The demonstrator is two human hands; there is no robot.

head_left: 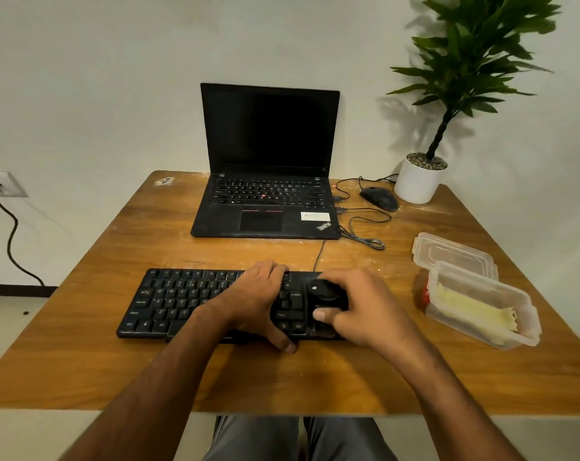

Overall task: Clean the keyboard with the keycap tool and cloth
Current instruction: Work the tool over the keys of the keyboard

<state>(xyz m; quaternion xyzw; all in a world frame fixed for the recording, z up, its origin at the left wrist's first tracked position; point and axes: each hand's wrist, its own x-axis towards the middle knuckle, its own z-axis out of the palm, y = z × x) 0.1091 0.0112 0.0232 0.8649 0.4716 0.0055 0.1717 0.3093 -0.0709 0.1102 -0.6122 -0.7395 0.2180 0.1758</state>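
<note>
- Your black keyboard lies flat on the near half of the wooden table, its long edge running left to right; the keycaps are matte, square and white-lettered, and its thin cable runs away toward the laptop.
- Your left hand lies over the middle of the keyboard, fingers curled over the far edge and thumb hooked round the near edge, gripping the board.
- Your right hand sits over the right end of the keyboard, fingers curled round a small round black keycap tool, thumb pressing toward it from the near side. The tool's lower end is hidden among the keys.
- The cloth, pale yellow and crumpled, lies inside a clear plastic container to the right of the keyboard; a red object beside the container is too hidden to name.
- A clear ribbed lid lies just behind that container, touching or overlapping it.
- A black ThinkPad laptop stands open at the far middle of the table, screen dark.
- A black wired mouse sits right of the laptop, its cable looped on the tabletop.
- A leafy plant in a smooth white pot stands at the far right corner.
- The tabletop is a warm grained wood veneer with pale scuffs.
- A wall socket with a dark cord sits low on the left wall.
</note>
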